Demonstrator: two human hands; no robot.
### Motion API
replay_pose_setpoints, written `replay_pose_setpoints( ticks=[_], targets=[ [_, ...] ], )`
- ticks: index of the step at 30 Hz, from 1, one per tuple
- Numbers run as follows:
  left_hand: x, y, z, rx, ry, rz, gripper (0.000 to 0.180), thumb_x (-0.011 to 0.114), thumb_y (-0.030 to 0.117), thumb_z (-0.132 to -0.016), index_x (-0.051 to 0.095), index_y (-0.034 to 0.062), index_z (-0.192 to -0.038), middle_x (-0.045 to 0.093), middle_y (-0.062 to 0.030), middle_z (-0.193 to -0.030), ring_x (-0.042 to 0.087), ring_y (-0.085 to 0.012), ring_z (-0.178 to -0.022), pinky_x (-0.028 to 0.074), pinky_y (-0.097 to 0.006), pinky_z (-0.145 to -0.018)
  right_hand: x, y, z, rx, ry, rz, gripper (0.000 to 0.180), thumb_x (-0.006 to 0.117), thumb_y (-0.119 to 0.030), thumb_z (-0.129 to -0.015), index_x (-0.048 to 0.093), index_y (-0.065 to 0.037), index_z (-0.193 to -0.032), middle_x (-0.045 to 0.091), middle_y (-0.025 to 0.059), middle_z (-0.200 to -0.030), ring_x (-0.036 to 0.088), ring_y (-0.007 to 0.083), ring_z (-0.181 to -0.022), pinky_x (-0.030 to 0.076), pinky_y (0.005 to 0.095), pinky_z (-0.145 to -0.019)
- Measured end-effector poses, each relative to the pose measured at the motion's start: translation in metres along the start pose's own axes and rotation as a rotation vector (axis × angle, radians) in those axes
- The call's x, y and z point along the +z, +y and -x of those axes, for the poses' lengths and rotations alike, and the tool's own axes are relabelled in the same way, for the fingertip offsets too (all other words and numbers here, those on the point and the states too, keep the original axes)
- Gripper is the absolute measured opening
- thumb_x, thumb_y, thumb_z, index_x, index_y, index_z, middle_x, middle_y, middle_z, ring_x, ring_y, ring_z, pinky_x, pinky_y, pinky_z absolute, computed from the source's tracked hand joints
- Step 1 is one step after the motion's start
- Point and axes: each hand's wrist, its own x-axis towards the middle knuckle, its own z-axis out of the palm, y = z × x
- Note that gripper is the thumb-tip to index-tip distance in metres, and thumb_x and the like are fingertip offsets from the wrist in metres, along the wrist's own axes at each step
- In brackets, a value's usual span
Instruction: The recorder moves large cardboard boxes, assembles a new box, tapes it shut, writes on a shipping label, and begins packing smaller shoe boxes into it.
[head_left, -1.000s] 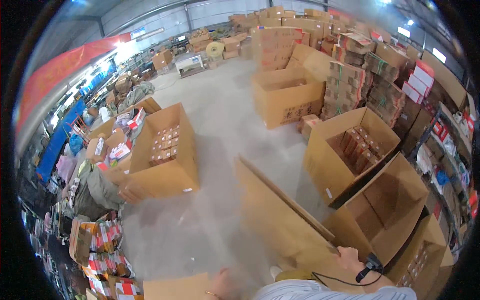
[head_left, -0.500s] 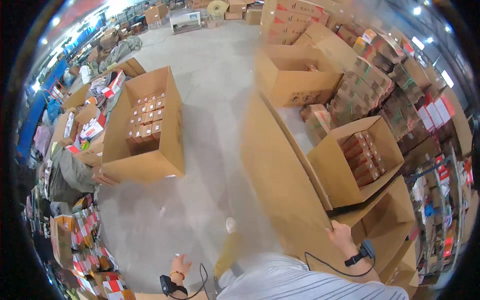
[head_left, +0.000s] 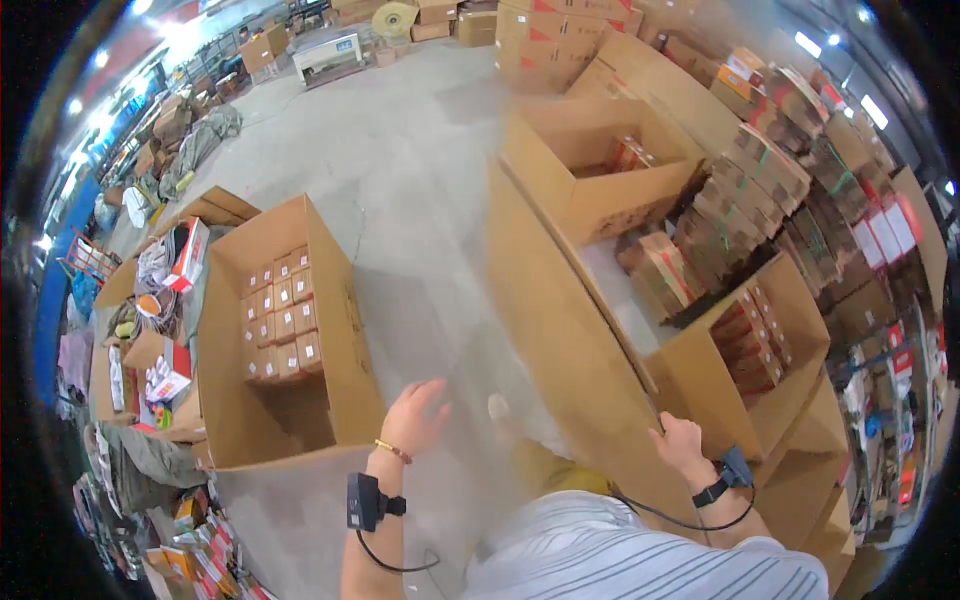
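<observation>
Head view | your left hand [head_left: 415, 415] open, empty, just beside large open carton [head_left: 290, 340] | your right hand [head_left: 678, 442] grasping flat cardboard sheet [head_left: 570, 340] edge.

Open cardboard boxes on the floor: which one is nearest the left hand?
The large open box just left of the left hand, holding rows of small brown cartons along its far side. The other open boxes sit across the long cardboard sheet, to the right.
</observation>
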Motion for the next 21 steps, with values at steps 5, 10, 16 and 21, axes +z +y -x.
replay_pose_setpoints(
  ticks=[5, 10, 16, 21],
  targets=[
    [-0.014, -0.167, -0.047, -0.148, -0.319, -0.356, 0.034, 0.055, 0.024, -0.077, 0.053, 0.0084, -0.108, 0.056, -0.0148, -0.1, 0.053, -0.0334, -0.089, 0.044, -0.038, -0.078, -0.003, -0.047, -0.139, 0.046, -0.093, -0.077, 0.024, 0.06, -0.027, -0.071, 0.049, -0.005, -0.071, 0.056, 0.0178, -0.062, 0.054, 0.0387, -0.062, 0.04, 0.0481, -0.055],
    [-0.026, -0.264, -0.006, -0.822, 0.165, 0.191, 0.025, 0.053, 0.019, -0.076, 0.059, 0.0023, -0.093, 0.061, -0.0151, -0.089, 0.056, -0.0298, -0.085, 0.045, -0.038, -0.072, -0.013, -0.074, -0.286, 0.071, -0.056, -0.125, 0.024, 0.061, -0.025, -0.07, 0.05, -0.004, -0.07, 0.054, 0.0177, -0.06, 0.054, 0.0383, -0.061, 0.04, 0.0472, -0.054],
    [-0.025, -0.365, 0.022, -0.941, -0.305, -0.333, 0.025, 0.055, 0.026, -0.076, 0.061, 0.0045, -0.087, 0.061, -0.0105, -0.076, 0.059, -0.0276, -0.073, 0.047, -0.034, -0.063, -0.009, -0.139, -0.451, 0.044, -0.026, -0.11, 0.025, 0.059, -0.028, -0.071, 0.05, -0.005, -0.069, 0.055, 0.0182, -0.061, 0.054, 0.0384, -0.061, 0.04, 0.0473, -0.054],
    [-0.101, -0.466, -0.135, -0.858, -0.218, -0.526, 0.019, 0.051, 0.022, -0.076, 0.061, 0.0069, -0.078, 0.06, -0.0125, -0.072, 0.059, -0.0287, -0.07, 0.046, -0.038, -0.059, -0.004, -0.199, -0.563, 0.098, -0.065, -0.054, 0.025, 0.058, -0.029, -0.071, 0.05, -0.005, -0.069, 0.055, 0.0182, -0.06, 0.054, 0.0387, -0.06, 0.04, 0.0476, -0.054]
  ],
)
